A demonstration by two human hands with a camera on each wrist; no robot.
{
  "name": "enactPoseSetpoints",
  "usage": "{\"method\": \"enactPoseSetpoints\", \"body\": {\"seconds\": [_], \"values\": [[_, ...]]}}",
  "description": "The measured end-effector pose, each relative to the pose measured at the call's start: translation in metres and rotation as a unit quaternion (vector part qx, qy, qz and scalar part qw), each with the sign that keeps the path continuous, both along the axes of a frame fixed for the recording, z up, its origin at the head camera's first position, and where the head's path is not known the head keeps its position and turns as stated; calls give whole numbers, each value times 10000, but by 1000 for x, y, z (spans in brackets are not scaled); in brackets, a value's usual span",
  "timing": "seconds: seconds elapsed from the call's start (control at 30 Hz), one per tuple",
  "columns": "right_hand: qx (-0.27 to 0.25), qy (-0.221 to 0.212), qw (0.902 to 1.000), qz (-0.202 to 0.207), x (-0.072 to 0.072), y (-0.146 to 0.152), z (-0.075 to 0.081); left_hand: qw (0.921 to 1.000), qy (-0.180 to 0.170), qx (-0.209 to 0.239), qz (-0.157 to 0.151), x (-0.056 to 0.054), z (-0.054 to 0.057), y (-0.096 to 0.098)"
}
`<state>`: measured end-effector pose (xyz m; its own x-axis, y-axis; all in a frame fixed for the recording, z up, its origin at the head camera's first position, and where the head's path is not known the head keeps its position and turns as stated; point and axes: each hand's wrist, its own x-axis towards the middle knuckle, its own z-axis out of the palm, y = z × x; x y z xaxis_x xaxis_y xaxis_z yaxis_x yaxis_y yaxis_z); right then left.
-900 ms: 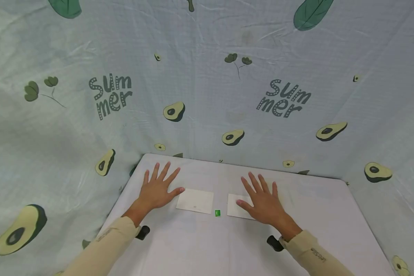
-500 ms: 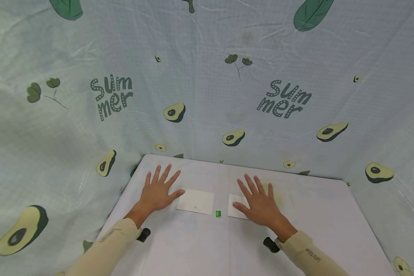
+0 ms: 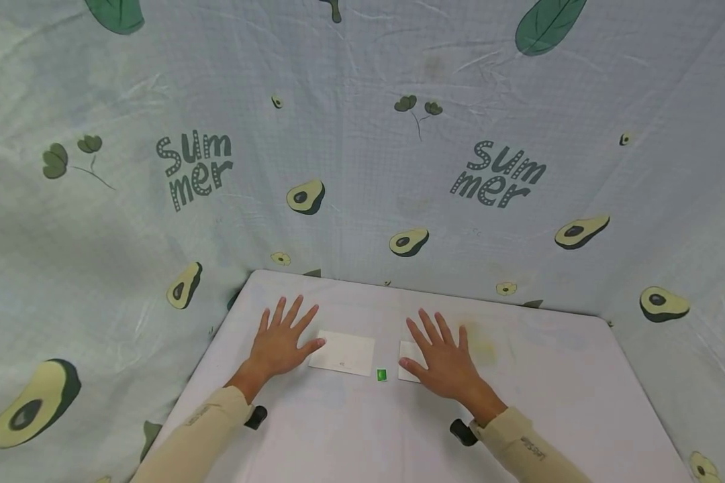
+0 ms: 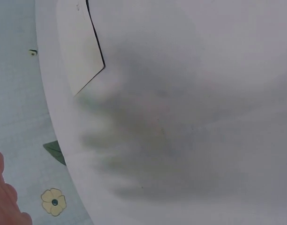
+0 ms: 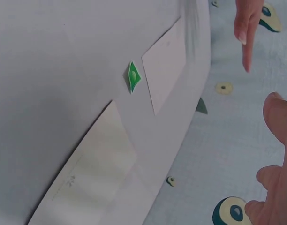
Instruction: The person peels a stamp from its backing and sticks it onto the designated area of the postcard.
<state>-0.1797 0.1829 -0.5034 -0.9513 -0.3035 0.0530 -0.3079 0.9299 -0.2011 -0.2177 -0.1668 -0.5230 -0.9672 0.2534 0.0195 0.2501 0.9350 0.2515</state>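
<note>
My left hand [image 3: 277, 350] is held over the left side of the white table with fingers spread, gripping nothing. Its thumb tip overlaps the edge of a white card [image 3: 346, 353] in the head view. A shadow in the left wrist view suggests the hand is above the surface. My right hand [image 3: 449, 367], also spread and holding nothing, covers most of a second white card [image 3: 407, 350]. Between the cards lies a small green square piece [image 3: 382, 375], with a paler mark on it in the right wrist view. Faint small print shows on both cards.
The white table [image 3: 362, 436] has rounded far corners. A pale cloth [image 3: 362, 134] printed with avocados, leaves and the word "summer" hangs behind and at both sides. Black wrist devices [image 3: 462, 433] sit under both cuffs. A yellowish patch [image 3: 483, 345] marks the tabletop.
My right hand has moved left and slightly nearer, covering more of the right card. The left hand has shifted slightly right and nearer. The cards and green piece stay in place.
</note>
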Motion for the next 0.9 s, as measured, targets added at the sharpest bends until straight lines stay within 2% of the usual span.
{"method": "enactPoseSetpoints", "body": {"seconds": [0.13, 0.33, 0.57, 0.7, 0.9], "values": [[18, -70, 10000, 3, 0, -5, -3, 10000, -66, 7, 23, 1, -3, -1], [7, -116, 9999, -4, 1, -8, -7, 9999, 97, 131, -56, 1, -11, -3], [-30, 33, 10000, 86, 4, -8, -16, 9999, -161, 56, -8, 3, -23, -2], [-4, 161, 9998, 69, 2, -9, -21, 9999, -73, 142, 12, 2, -26, -2], [46, 78, 9999, 53, 3, -12, -34, 9998, -197, 76, 56, 2, -34, -3]]}}
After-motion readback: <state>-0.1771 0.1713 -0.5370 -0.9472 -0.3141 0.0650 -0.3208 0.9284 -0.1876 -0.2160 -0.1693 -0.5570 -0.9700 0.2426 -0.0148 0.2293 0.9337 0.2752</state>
